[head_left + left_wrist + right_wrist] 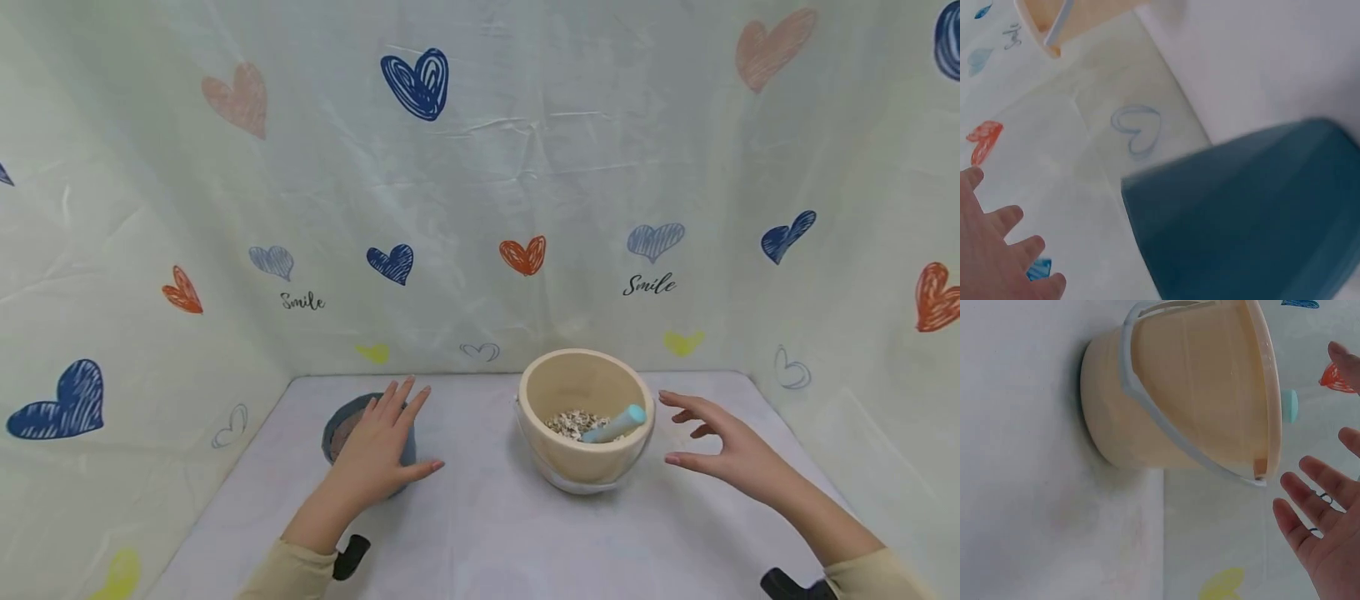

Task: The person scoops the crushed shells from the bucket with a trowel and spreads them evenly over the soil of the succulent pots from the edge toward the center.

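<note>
A dark blue pot (408,452) with greyish-brown contents (345,432) stands on the left of the table. My left hand (380,446) is over it with fingers spread and thumb out, hiding much of its opening. In the left wrist view, the blue pot (1247,212) appears beside the fingers. A cream bucket (551,458) stands upright right of the middle, its pale handle (1166,425) hanging down. Inside lie speckled pale flakes (573,422) and a light blue rod-shaped handle (617,424). To the bucket's right, my right hand (731,450) holds nothing, its fingers extended toward the rim.
White cloth covers the table (480,533). A curtain (480,183) printed with hearts hangs behind and along both sides, close to the table's back edge. Black wrist straps (351,557) show at both cream sleeves. Between the blue pot and the bucket lies a stretch of tabletop.
</note>
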`<state>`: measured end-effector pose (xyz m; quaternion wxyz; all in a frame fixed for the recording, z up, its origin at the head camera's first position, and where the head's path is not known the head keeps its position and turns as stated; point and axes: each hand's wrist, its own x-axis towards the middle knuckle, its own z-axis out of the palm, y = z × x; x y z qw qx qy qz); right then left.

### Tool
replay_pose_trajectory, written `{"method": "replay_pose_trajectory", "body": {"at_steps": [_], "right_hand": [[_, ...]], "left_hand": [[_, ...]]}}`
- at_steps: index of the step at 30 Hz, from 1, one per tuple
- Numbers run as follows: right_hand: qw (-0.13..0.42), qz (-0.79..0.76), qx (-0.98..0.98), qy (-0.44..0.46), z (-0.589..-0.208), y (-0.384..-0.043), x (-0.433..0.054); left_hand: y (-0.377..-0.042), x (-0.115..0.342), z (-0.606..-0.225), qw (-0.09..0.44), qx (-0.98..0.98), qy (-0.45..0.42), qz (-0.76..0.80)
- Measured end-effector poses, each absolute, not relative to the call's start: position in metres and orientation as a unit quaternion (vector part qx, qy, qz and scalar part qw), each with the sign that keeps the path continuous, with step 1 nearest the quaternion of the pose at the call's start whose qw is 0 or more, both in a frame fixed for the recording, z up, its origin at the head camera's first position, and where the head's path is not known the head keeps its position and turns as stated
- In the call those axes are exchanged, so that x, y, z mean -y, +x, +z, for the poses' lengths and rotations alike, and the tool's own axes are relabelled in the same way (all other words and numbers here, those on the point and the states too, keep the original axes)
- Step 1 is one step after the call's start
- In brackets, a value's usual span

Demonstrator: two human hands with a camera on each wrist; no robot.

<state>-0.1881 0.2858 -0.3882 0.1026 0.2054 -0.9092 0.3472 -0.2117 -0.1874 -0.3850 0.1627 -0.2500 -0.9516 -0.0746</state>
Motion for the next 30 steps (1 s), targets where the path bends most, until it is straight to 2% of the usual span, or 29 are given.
{"method": "replay_pose_trajectory", "body": {"at_steps": [8,18,30], "right_hand": [[0.078,0.375,0.9,0.207,-0.381,-0.2,-0.272],[0.094,0.384,0.896,0.203,-0.381,-0.213,-0.263],[0.09,0.397,0.897,0.17,-0.382,-0.228,-0.246]], "left_hand": [[-0.22,0.142,-0.399,0.131,0.945,-0.285,-0.094],[-0.231,0.094,-0.403,0.103,0.936,-0.31,-0.13],[-0.251,0.038,-0.412,0.086,0.932,-0.274,-0.22]]}}
